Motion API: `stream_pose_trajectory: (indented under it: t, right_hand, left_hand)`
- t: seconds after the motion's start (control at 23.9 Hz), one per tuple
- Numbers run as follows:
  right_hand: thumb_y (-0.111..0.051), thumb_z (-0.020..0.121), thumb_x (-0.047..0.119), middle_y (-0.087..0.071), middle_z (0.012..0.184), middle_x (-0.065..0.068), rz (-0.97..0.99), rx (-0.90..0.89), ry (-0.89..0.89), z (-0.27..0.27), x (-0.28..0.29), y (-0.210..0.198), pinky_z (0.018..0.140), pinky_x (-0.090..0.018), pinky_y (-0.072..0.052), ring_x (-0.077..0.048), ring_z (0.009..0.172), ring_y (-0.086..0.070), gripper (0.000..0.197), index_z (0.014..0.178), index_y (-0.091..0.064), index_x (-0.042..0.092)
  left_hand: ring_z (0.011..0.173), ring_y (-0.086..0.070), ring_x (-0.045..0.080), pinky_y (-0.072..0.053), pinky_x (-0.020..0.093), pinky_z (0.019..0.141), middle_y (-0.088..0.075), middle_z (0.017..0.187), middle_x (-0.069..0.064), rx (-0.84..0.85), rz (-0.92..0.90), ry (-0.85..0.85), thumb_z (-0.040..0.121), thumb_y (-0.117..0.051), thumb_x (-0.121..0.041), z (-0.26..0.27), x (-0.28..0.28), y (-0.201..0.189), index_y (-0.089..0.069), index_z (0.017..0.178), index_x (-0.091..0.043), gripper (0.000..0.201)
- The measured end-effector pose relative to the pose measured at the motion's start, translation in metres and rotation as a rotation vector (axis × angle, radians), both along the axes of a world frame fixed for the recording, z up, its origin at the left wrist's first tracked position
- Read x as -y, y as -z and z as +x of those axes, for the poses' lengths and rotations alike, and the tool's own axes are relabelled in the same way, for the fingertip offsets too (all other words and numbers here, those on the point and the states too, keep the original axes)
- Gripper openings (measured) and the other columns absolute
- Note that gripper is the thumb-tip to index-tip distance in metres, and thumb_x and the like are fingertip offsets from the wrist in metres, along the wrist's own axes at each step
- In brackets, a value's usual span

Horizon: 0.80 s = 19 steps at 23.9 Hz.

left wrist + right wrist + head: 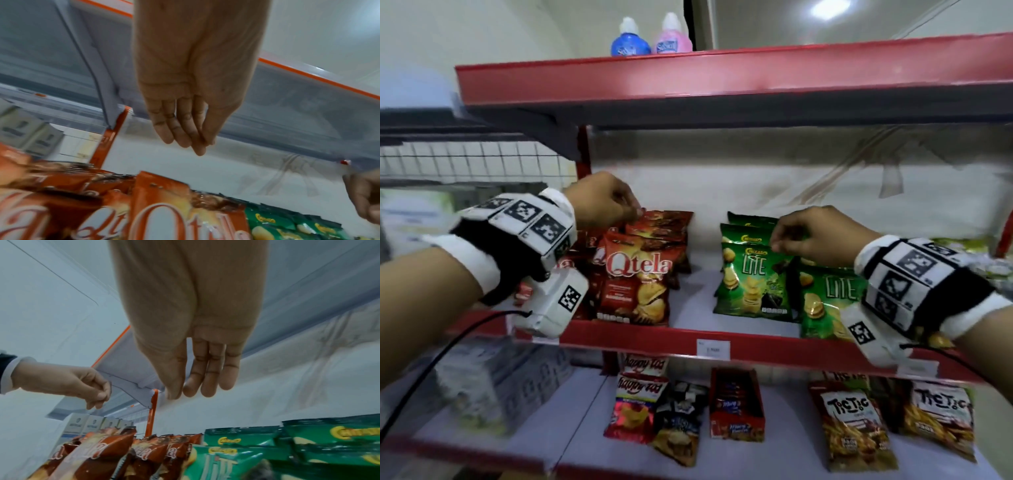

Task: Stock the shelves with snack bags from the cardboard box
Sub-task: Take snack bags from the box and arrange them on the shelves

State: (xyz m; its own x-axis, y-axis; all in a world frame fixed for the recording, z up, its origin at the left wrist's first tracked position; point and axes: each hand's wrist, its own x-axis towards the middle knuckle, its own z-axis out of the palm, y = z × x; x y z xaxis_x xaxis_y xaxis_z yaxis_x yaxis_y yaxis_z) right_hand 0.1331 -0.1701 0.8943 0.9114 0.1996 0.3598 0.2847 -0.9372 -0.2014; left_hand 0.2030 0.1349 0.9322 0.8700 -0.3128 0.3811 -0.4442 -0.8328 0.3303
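- Snack bags: red Qtela bags (640,274) stand in rows on left part of middle shelf (688,337); green Lite bags (755,277) in rows on right part of same shelf, bare gap betw. the two groups.
- Left hand (599,202) hangs over back of the Qtela rows, fingertips just above the top edge of a rear bag. Head view hints at a pinch, but left wrist view shows fingers (179,129) straight, pressed together, pointing down, nothing betw. them; contact w/ bag can't be told.
- Right hand (822,233) is over the Lite rows, fingertips near top edge of a middle bag. Right wrist view: fingers (209,374) straight, thumb alongside, holding nothing.
- Both wrists carry white/black marker bands w/ camera boxes & black cables.
- Lower shelf (585,411): Happy Tos bags (635,404), a red carton (736,404), Tic Tic bags (856,428).
- Top shelf (722,73): blue bottle (630,39) & pink bottle (673,36), side by side.
- Cardboard box not visible in any view.
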Motion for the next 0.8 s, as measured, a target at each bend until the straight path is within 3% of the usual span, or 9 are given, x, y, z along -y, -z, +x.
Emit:
stream_pose_trajectory:
  t: [0.08,0.17,0.33,0.42,0.5,0.59,0.63,0.8]
  right_hand:
    - [-0.068,0.086,0.025,-0.070,0.089,0.004,0.026,-0.011,-0.039,0.009,-0.020,0.000,0.075,-0.024,-0.047,-0.012,0.085,-0.063,0.001,0.087,-0.068,0.025]
    - [-0.066,0.087,0.027,-0.070,0.091,0.005,0.024,0.005,-0.073,0.022,-0.041,-0.004,0.072,-0.020,-0.044,-0.009,0.084,-0.061,0.006,0.091,-0.071,0.025]
    - [-0.059,0.091,0.034,-0.066,0.096,0.010,-0.014,-0.007,-0.078,0.054,-0.088,-0.012,0.077,-0.022,-0.039,-0.008,0.089,-0.057,0.012,0.097,-0.068,0.029]
    - [-0.056,0.092,0.039,-0.062,0.099,0.013,-0.025,-0.066,-0.040,0.069,-0.108,-0.016,0.080,-0.025,-0.039,-0.009,0.093,-0.055,0.013,0.099,-0.066,0.033]
    - [-0.053,0.093,0.042,-0.061,0.107,0.011,-0.027,-0.142,0.006,0.087,-0.129,-0.021,0.084,-0.029,-0.040,-0.013,0.100,-0.055,0.019,0.105,-0.064,0.033]
    - [-0.051,0.094,0.041,-0.062,0.113,0.008,-0.067,-0.173,0.052,0.103,-0.146,-0.026,0.086,-0.028,-0.039,-0.014,0.103,-0.054,0.023,0.109,-0.064,0.030]
    - [-0.052,0.094,0.040,-0.062,0.115,0.008,-0.090,-0.172,0.079,0.109,-0.152,-0.029,0.086,-0.028,-0.039,-0.013,0.103,-0.054,0.023,0.110,-0.064,0.029]
    - [-0.059,0.090,0.037,-0.065,0.114,0.005,-0.223,-0.226,0.197,0.125,-0.159,-0.052,0.093,-0.028,-0.043,-0.014,0.103,-0.056,0.024,0.111,-0.067,0.028]
  left_hand:
    - [0.079,-0.060,0.015,-0.040,0.022,0.075,-0.069,0.086,0.002,0.008,-0.003,-0.059,0.086,-0.067,-0.017,0.006,-0.028,0.010,-0.072,0.087,-0.015,0.006]
    - [0.078,-0.059,0.019,-0.040,0.024,0.072,-0.067,0.083,0.003,0.038,-0.052,-0.146,0.084,-0.067,-0.016,0.016,-0.058,0.019,-0.069,0.083,-0.015,0.003]
    - [0.084,-0.059,0.025,-0.043,0.028,0.074,-0.065,0.093,0.011,0.036,-0.114,-0.256,0.087,-0.065,-0.019,0.046,-0.115,0.029,-0.060,0.074,-0.021,0.013]
    - [0.096,-0.059,0.029,-0.046,0.031,0.082,-0.065,0.103,0.015,0.021,-0.124,-0.240,0.089,-0.063,-0.022,0.065,-0.136,0.027,-0.061,0.081,-0.019,0.008]
    - [0.093,-0.057,0.024,-0.044,0.029,0.077,-0.064,0.106,0.012,0.000,-0.123,-0.221,0.089,-0.062,-0.028,0.083,-0.156,0.019,-0.062,0.093,-0.016,0.013]
    - [0.086,-0.055,0.018,-0.041,0.026,0.069,-0.063,0.101,0.005,-0.039,-0.053,-0.187,0.090,-0.060,-0.035,0.099,-0.168,0.011,-0.063,0.102,-0.015,0.023]
    - [0.088,-0.056,0.018,-0.042,0.026,0.072,-0.063,0.102,0.004,-0.052,0.019,-0.143,0.090,-0.059,-0.036,0.106,-0.170,0.006,-0.064,0.105,-0.015,0.027]
    - [0.104,-0.058,0.018,-0.046,0.028,0.093,-0.063,0.115,0.000,-0.136,0.323,0.044,0.092,-0.056,-0.037,0.121,-0.155,-0.013,-0.065,0.114,-0.017,0.031]
